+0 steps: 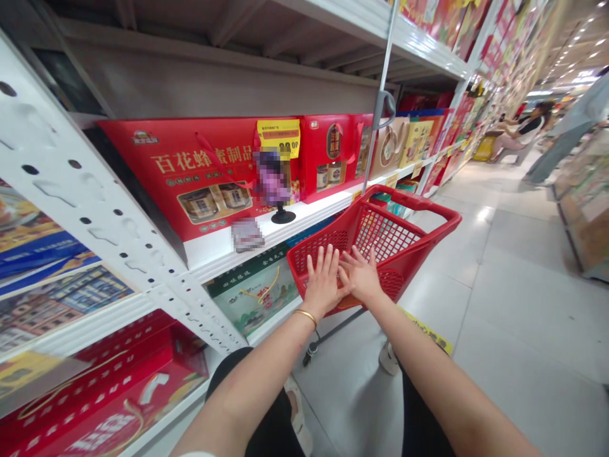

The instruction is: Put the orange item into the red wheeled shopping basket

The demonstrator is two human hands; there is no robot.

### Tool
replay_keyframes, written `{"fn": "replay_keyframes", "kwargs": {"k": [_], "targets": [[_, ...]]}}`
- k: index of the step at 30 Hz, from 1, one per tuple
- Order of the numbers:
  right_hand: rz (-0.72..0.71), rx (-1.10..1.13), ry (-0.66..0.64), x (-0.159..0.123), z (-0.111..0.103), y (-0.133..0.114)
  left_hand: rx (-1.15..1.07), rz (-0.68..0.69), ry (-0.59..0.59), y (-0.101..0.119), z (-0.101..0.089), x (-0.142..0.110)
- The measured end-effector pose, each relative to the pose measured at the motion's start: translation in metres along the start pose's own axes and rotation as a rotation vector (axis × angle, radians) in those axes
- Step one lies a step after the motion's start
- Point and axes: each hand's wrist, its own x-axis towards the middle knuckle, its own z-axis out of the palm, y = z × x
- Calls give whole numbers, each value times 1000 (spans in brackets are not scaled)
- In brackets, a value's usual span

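Observation:
Both my hands are stretched out side by side in front of the red shopping basket (413, 203) on wheels. My left hand (325, 279), with a gold bangle at the wrist, has its fingers spread and holds nothing. Fingers apart, my right hand (362, 274) meets or overlaps it near the thumbs. Whether either hand touches the basket's rim, I cannot tell. On the shelf behind stands a small round mirror-like stand (283, 214) on a black base, its upper part pixelated. Behind it is a red honey gift box (200, 171).
A white shelf upright (143, 247) stands close at left. More gift boxes (328, 158) line the shelf, and a green box (257, 298) sits below. A yellow floor sign (428, 333) lies on the tiles. A seated person (523, 130) and a standing person (571, 127) are along the aisle.

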Motion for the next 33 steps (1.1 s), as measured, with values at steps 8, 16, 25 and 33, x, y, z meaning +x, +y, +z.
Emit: {"fn": "replay_keyframes", "kwargs": {"k": [8,16,25,33], "targets": [[170,-102,87,1,-10,37,28,2,-11,1,-2,0],[90,-33,135,-7,4,-1,-3,8,-27,1,-3,1],[283,-112,184,-2,-10,51,10,15,-34,2,-6,0],[29,-38,94,-11,9,-8,-14,14,-57,1,-6,1]]}}
